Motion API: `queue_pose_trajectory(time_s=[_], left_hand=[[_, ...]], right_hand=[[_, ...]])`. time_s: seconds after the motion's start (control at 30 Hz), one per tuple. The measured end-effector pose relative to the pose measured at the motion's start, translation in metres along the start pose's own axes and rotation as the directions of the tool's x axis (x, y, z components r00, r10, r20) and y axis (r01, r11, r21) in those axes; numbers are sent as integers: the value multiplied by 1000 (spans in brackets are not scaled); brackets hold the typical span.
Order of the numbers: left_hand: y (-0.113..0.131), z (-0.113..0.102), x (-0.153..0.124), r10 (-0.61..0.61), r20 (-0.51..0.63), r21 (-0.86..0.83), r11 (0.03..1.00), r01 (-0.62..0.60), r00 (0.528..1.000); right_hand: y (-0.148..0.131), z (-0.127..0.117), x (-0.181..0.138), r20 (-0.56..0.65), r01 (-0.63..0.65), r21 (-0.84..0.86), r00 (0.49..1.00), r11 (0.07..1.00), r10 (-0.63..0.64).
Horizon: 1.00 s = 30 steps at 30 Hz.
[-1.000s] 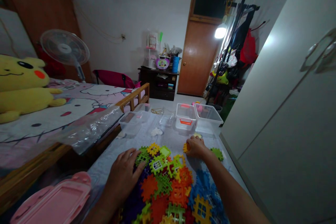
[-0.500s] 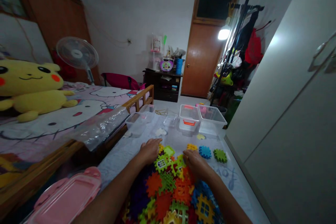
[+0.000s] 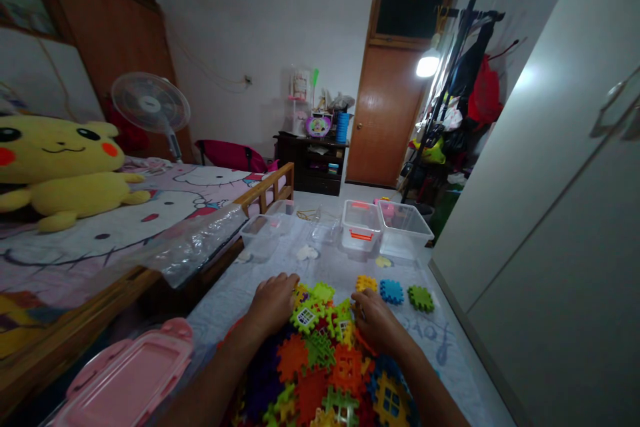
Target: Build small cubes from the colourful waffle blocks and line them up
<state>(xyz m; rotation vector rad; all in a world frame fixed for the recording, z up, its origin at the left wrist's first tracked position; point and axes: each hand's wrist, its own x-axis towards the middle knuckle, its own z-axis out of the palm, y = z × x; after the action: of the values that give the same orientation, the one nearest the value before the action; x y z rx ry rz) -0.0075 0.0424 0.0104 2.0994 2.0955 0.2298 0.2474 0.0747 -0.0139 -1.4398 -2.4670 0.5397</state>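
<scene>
Both my hands are at the far edge of a heap of multicoloured interlocking plastic building tiles (image 3: pixel 315 360), which lies on a pale grey cloth (image 3: pixel 440 360). My left hand (image 3: pixel 273 305) rests against green and yellow tiles, its fingers curled. My right hand (image 3: pixel 375 323) lies on the heap's far right side, with its fingertips among the tiles. Whether either hand grips a tile is hidden. Beyond the heap, a yellow tile (image 3: pixel 367 283), a blue tile (image 3: pixel 391 291) and a green tile (image 3: pixel 421 298) lie apart in a row.
Two transparent plastic boxes (image 3: pixel 361 225) (image 3: pixel 404 230) stand beyond the tiles, with a shallower one (image 3: pixel 263 237) to their left. A pink plastic lid (image 3: pixel 125 377) sits at near left. A bed (image 3: pixel 100 233) with a yellow plush toy (image 3: pixel 65 173) lies left, a white wardrobe (image 3: pixel 545 213) right.
A blue tile now lies between the yellow and green tiles, in a row beyond the heap. My right hand has moved back onto the heap, and my left hand has moved to its far edge.
</scene>
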Motion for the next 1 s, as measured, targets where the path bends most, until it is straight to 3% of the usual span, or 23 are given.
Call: queue_pose_trajectory(time_s=[0.23, 0.47, 0.6, 0.7, 1.0], left_hand=[[9, -13, -18, -17, -116, -145, 989, 0, 993], [13, -7, -31, 67, -276, -334, 929, -161, 959], [13, -3, -40, 177, -222, -412, 874, -256, 959], [10, -4, -46, 198, -138, -476, 846, -241, 970], [-14, -15, -40, 39, -132, -508, 855, -102, 990]], right_hand=[[3, -4, -1, -22, -44, 34, 999, 998, 44], [10, -22, -2, -72, -92, 56, 993, 994, 96], [17, -30, -3, -63, -160, 24, 985, 987, 161], [17, -30, -5, -27, -178, -19, 984, 984, 178], [10, -15, -6, 30, -148, -101, 988, 984, 152]])
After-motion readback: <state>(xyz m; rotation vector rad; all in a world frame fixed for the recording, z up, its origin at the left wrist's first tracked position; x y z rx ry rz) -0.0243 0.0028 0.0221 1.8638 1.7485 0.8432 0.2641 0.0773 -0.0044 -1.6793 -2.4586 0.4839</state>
